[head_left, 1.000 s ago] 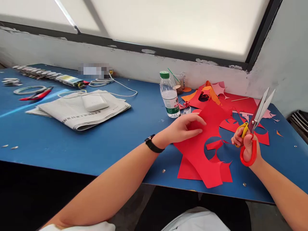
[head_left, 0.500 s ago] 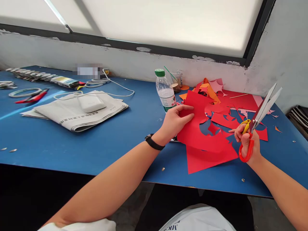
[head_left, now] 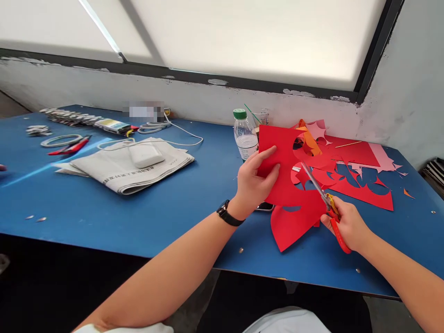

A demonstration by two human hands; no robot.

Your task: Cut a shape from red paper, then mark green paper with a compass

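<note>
My left hand (head_left: pixel 256 178) grips the left side of a red paper sheet (head_left: pixel 282 143), held up above the table. The sheet's right side has curved cut-outs. My right hand (head_left: pixel 348 224) is closed around the handles of a pair of scissors (head_left: pixel 336 213), one red and one yellow. Their blades point up and left, lying across the sheet's cut right side. Whether they bite into the paper I cannot tell. Another red paper piece (head_left: pixel 294 226) shows below the held sheet. Part of a phone-like dark object (head_left: pixel 265 206) peeks out under my left hand.
Red, pink and orange paper scraps (head_left: pixel 364 189) cover the right of the blue table (head_left: pixel 194 208). A green-capped bottle (head_left: pixel 245 134) stands behind my left hand. Folded newspaper (head_left: pixel 128 171) bears a white box (head_left: pixel 147 154) with a cable. Red-handled pliers (head_left: pixel 71 147) lie farther left.
My right hand has moved left and turned, bringing the scissors from upright beside the paper to across its right side. My left hand has tilted the red sheet more upright. The view has shifted slightly.
</note>
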